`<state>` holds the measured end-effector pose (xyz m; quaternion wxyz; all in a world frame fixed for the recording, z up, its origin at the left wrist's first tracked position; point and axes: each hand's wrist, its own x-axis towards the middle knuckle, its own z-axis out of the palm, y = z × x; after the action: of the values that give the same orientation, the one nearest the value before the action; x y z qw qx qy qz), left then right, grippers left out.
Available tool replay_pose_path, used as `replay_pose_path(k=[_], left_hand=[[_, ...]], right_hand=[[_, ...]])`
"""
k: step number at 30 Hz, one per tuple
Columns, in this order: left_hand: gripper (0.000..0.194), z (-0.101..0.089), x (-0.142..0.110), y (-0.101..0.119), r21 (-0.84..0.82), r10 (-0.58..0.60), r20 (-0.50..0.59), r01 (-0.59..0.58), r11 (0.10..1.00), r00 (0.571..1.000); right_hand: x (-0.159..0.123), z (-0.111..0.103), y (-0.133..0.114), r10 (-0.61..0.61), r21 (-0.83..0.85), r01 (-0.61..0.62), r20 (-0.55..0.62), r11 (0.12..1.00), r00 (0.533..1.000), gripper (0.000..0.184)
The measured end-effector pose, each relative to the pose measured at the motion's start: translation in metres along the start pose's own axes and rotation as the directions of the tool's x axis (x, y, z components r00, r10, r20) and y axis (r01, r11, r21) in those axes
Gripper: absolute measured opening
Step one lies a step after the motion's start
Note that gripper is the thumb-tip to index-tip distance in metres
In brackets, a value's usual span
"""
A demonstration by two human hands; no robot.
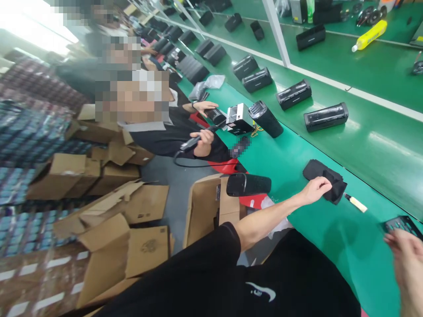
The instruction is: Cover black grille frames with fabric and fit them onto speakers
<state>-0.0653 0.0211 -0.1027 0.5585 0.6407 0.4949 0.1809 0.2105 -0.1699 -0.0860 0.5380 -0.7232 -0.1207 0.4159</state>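
Observation:
My left hand reaches across the green bench, its fingertips pinched on the edge of a black cloth. This cloth lies at the near end of a folded black fabric pile. Just beyond it rests a small pale yellow tube with a dark tip. At the right edge my right hand is beside a black panel with openings in it; its fingers are blurred, and I cannot tell whether they grip the panel. A black speaker lies near the bench edge to my left.
Several black speakers sit along the green conveyor. A co-worker holds a corded tool over a speaker near a white-and-black box. An upright speaker stands beside it. Open cardboard boxes crowd the floor at left.

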Motion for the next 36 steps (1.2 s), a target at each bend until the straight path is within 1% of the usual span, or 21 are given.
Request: replay_pose_path(k=[2,3,4,6,8,11,12,14,15,17,19,20,22,25,27,28,30,32,33,34,36], left_hand=[[0.031,0.011,-0.013,0.01,-0.18,-0.076,0.061,0.086,0.98,0.995],[0.033,0.017,-0.018,0.014,-0.231,-0.108,0.089,0.126,0.965,0.99],[0.035,0.023,-0.024,0.018,-0.263,-0.127,0.109,0.151,0.953,0.986],[0.037,0.031,-0.033,0.022,-0.292,-0.129,0.125,0.16,0.943,0.984],[0.038,0.033,-0.04,0.025,-0.301,-0.108,0.125,0.141,0.943,0.986],[0.042,0.026,-0.048,0.027,-0.315,-0.087,0.075,0.106,0.943,0.993],[0.043,0.021,-0.05,0.026,-0.316,-0.091,0.032,0.097,0.944,0.995],[0.046,0.007,-0.054,0.023,-0.315,-0.112,-0.104,0.075,0.946,0.988],[0.047,0.0,-0.055,0.02,-0.317,-0.122,-0.188,0.058,0.947,0.975],[0.049,-0.018,-0.059,0.016,-0.355,-0.142,-0.336,0.015,0.935,0.931],[0.052,-0.037,-0.064,0.015,-0.454,-0.174,-0.424,-0.043,0.89,0.889],[0.053,-0.046,-0.067,0.017,-0.522,-0.195,-0.441,-0.074,0.849,0.876],[0.053,-0.062,-0.075,0.026,-0.663,-0.236,-0.442,-0.137,0.736,0.866],[0.044,-0.073,-0.083,0.046,-0.799,-0.251,-0.412,-0.215,0.562,0.876],[0.036,-0.07,-0.084,0.055,-0.861,-0.248,-0.347,-0.203,0.466,0.904],[0.033,-0.065,-0.084,0.057,-0.893,-0.25,-0.288,-0.165,0.418,0.924],[0.029,-0.046,-0.079,0.055,-0.951,-0.269,-0.125,-0.038,0.307,0.955],[0.028,-0.017,-0.073,0.05,-0.973,-0.276,0.062,0.12,0.199,0.959],[0.027,-0.001,-0.07,0.047,-0.967,-0.267,0.154,0.2,0.156,0.951],[0.027,0.017,-0.067,0.044,-0.952,-0.249,0.242,0.279,0.125,0.938],[0.029,0.051,-0.061,0.041,-0.904,-0.204,0.386,0.413,0.11,0.899]], right_hand=[[-0.023,0.058,0.006,0.072,-0.033,-0.068,0.148,0.997,0.986,0.054],[-0.03,0.083,0.008,0.073,-0.014,-0.071,0.166,0.997,0.983,0.059],[-0.036,0.103,0.009,0.081,0.023,-0.087,0.199,0.996,0.977,0.064],[-0.042,0.128,0.012,0.095,0.08,-0.116,0.228,0.99,0.969,0.067],[-0.042,0.137,0.016,0.113,0.114,-0.141,0.224,0.983,0.968,0.06],[-0.037,0.136,0.025,0.143,0.145,-0.176,0.217,0.974,0.966,0.051],[-0.034,0.136,0.03,0.154,0.153,-0.19,0.219,0.97,0.964,0.051],[-0.027,0.141,0.04,0.179,0.176,-0.219,0.219,0.96,0.959,0.054],[-0.024,0.145,0.046,0.192,0.188,-0.234,0.217,0.954,0.957,0.056],[-0.02,0.157,0.059,0.218,0.21,-0.266,0.227,0.941,0.949,0.06],[-0.016,0.17,0.071,0.249,0.215,-0.303,0.247,0.929,0.937,0.063],[-0.015,0.176,0.077,0.267,0.208,-0.321,0.252,0.924,0.93,0.063],[-0.01,0.183,0.086,0.306,0.178,-0.353,0.248,0.918,0.919,0.062],[-0.003,0.182,0.093,0.362,0.099,-0.394,0.245,0.914,0.9,0.063],[0.0,0.171,0.093,0.391,0.031,-0.411,0.245,0.911,0.887,0.065],[0.0,0.163,0.09,0.398,-0.002,-0.409,0.232,0.913,0.888,0.067],[-0.005,0.143,0.082,0.377,-0.041,-0.376,0.174,0.926,0.91,0.075],[-0.015,0.12,0.067,0.321,-0.038,-0.319,0.116,0.947,0.94,0.084],[-0.022,0.109,0.059,0.3,-0.021,-0.3,0.128,0.954,0.945,0.086],[-0.029,0.098,0.05,0.288,0.012,-0.294,0.173,0.956,0.942,0.086],[-0.043,0.078,0.032,0.268,0.111,-0.307,0.276,0.945,0.923,0.079]])
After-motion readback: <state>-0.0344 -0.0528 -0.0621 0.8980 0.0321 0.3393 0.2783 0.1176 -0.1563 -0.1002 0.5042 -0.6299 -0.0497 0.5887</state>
